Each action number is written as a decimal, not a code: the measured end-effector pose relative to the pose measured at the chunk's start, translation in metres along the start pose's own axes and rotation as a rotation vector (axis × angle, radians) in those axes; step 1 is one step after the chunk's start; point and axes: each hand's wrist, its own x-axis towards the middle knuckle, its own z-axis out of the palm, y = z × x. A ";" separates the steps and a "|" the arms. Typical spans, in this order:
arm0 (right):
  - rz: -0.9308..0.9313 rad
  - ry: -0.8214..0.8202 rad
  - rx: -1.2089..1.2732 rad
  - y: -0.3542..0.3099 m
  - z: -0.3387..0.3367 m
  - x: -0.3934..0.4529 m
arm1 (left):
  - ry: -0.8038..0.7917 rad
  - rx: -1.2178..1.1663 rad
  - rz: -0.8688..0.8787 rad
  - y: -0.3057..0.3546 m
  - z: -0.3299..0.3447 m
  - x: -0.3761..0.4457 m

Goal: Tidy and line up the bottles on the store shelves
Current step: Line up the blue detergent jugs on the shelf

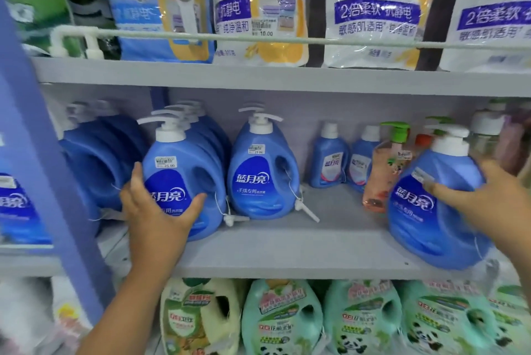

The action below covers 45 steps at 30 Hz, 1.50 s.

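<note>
Gripping blue detergent bottles on the middle shelf [287,251], the left hand [155,211] clasps the front bottle [184,182] of a row, while the right hand [488,199] holds a tilted bottle [431,205], seemingly to straighten them.

Head view, the only one: worn at head height, facing the store shelving square on and tilted slightly down, close, within arm's reach. Centred on the grey metal middle shelf [287,251]; shelves above and below cropped at frame edges.
</note>
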 end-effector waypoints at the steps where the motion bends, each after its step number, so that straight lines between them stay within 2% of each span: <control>1: -0.052 -0.062 0.064 -0.007 0.002 -0.008 | 0.003 -0.001 0.002 0.000 0.000 0.000; 6: -0.207 -0.417 0.283 -0.054 0.036 -0.032 | -0.013 -0.096 -0.018 -0.004 -0.002 0.001; 11: -0.312 -0.551 0.466 -0.096 0.097 -0.041 | -0.006 -0.078 0.060 -0.001 -0.014 0.003; 16: -0.421 -0.474 0.536 -0.116 0.144 -0.057 | -0.075 0.019 0.064 0.004 -0.011 0.014; 18: -0.442 -0.471 0.548 -0.116 0.158 -0.058 | -0.096 0.000 0.044 0.000 -0.012 0.019; 21: -0.490 -0.381 0.488 -0.115 0.173 -0.057 | -0.135 -0.039 0.026 -0.005 -0.015 0.023; 27: -0.481 -0.245 0.496 -0.112 0.188 -0.063 | -0.142 -0.090 0.030 -0.009 -0.018 0.018; 32: -0.463 -0.237 0.514 -0.110 0.188 -0.065 | -0.169 -0.161 -0.002 -0.014 -0.020 0.019; 34: -0.394 -0.305 0.596 -0.106 0.182 -0.067 | -0.157 -0.317 -0.062 -0.017 -0.024 0.020; 35: -0.302 -0.317 0.684 -0.102 0.180 -0.068 | -0.134 -0.399 -0.101 -0.018 -0.026 0.019; 38: 0.101 -0.266 0.964 -0.096 0.181 -0.056 | -0.075 -0.521 -0.226 -0.017 -0.029 0.020; 41: 0.458 -0.412 1.208 -0.108 0.188 -0.034 | -0.076 -0.527 -0.300 -0.013 -0.026 0.023; 43: 0.528 -0.524 1.210 -0.120 0.190 -0.029 | -0.081 -0.531 -0.337 -0.012 -0.024 0.023; 45: 0.462 -0.575 1.163 -0.124 0.196 -0.030 | -0.090 -0.532 -0.352 -0.012 -0.022 0.022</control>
